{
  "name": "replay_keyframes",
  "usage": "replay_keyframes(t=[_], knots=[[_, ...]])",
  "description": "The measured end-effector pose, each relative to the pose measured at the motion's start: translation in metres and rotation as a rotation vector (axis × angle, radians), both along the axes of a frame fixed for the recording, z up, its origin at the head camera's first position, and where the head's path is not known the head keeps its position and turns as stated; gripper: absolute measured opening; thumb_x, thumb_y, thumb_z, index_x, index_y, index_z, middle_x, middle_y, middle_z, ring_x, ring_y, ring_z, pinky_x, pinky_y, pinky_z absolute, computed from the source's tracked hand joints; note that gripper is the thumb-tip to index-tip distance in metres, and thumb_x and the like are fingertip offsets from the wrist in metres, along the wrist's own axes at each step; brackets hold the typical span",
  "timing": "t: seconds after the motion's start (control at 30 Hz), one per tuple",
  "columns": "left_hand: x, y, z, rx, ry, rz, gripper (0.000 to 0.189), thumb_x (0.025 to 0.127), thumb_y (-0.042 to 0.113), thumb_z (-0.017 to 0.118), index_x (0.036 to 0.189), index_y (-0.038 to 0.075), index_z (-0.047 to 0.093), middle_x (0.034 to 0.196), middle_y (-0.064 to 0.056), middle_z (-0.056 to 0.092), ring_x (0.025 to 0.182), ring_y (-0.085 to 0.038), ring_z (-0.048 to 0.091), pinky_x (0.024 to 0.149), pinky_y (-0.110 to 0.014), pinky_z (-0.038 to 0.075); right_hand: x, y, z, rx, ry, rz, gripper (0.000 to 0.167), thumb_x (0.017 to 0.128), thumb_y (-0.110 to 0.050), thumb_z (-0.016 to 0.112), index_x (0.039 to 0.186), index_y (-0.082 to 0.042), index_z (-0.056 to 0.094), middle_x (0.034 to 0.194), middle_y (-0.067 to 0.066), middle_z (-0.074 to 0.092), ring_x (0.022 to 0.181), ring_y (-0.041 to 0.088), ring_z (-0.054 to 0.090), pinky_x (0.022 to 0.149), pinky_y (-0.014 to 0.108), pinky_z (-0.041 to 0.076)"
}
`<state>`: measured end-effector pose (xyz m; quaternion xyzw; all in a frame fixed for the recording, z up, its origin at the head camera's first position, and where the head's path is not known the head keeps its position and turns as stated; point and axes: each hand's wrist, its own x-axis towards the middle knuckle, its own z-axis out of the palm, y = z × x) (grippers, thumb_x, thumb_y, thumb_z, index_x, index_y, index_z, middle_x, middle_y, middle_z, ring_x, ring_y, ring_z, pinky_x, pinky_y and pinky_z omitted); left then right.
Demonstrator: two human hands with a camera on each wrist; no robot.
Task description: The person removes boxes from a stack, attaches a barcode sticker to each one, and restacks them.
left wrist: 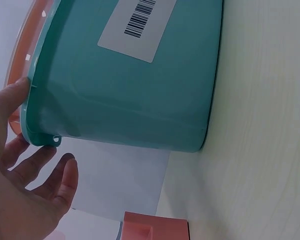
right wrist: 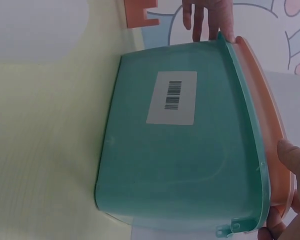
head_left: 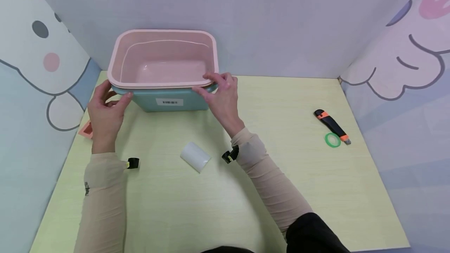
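Note:
A pink plastic bin [head_left: 165, 75] sits nested in a teal bin [head_left: 144, 102] at the back left of the table, its rim showing just above the teal one. My left hand [head_left: 107, 116] holds the front left corner of the teal bin, thumb on the rim and fingers around the side, as the left wrist view shows. At the front right corner, my right hand [head_left: 225, 100] pinches the pink bin's rim between thumb and fingers. In the right wrist view some of those fingers are partly hidden behind the rims. A barcode label [right wrist: 182, 112] is on the teal bin's front.
A white roll [head_left: 195, 156] lies in the middle of the table. Toward the right are a black and orange utility knife [head_left: 332, 124] and a green ring [head_left: 327, 140] touching or close beside it. A salmon-coloured notched piece [left wrist: 162, 227] rests beyond my left hand. Walls border the back and sides.

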<state>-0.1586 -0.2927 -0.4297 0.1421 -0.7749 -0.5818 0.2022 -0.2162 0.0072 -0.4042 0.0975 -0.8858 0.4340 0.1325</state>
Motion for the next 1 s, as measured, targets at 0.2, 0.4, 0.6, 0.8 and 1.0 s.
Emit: replay_keyframes(t=[0.2,0.4,0.6,0.8,1.0], knots=[[-0.0006,-0.0014,-0.0001,0.002,-0.003,0.002,0.061,0.094,0.019,0.082,0.149,0.030,0.060,0.152,0.004,0.058,0.123,-0.012,0.056,0.089,-0.015,0.049,-0.0012,0.0003,0.0003,0.027,0.009,0.015,0.054,0.086,-0.046,0.088,0.129,-0.016,0.077,0.111,0.010,0.063,0.107,0.028,0.048,0.087,0.038,0.042],[-0.0008,-0.0021,0.0007,-0.004,-0.025,-0.001,0.061,0.095,0.022,0.081,0.150,0.031,0.059,0.153,0.006,0.057,0.125,-0.011,0.054,0.091,-0.017,0.049,-0.0020,-0.0013,-0.0001,0.040,0.006,0.012,0.056,0.086,-0.047,0.087,0.131,-0.016,0.076,0.109,0.011,0.062,0.106,0.028,0.048,0.085,0.036,0.041],[0.0006,-0.0023,0.0021,-0.007,-0.051,-0.005,0.060,0.096,0.025,0.080,0.151,0.033,0.057,0.155,0.008,0.055,0.128,-0.011,0.052,0.092,-0.018,0.047,-0.0020,-0.0033,-0.0006,0.046,-0.006,0.006,0.057,0.086,-0.048,0.087,0.132,-0.017,0.076,0.108,0.011,0.061,0.106,0.027,0.047,0.083,0.034,0.040],[-0.0011,-0.0036,0.0024,-0.013,-0.040,-0.012,0.060,0.096,0.023,0.079,0.152,0.032,0.057,0.154,0.006,0.055,0.126,-0.012,0.053,0.091,-0.017,0.048,-0.0009,-0.0034,0.0001,0.050,-0.010,0.021,0.055,0.088,-0.047,0.086,0.133,-0.018,0.075,0.111,0.011,0.060,0.108,0.027,0.046,0.083,0.034,0.042],[0.0007,-0.0041,-0.0008,-0.049,-0.023,0.003,0.059,0.097,0.023,0.078,0.151,0.030,0.057,0.155,0.005,0.054,0.126,-0.012,0.054,0.092,-0.018,0.048,0.0073,0.0059,0.0004,0.035,-0.034,0.095,0.056,0.093,-0.042,0.082,0.142,-0.018,0.067,0.121,0.010,0.054,0.114,0.027,0.045,0.086,0.038,0.043]])
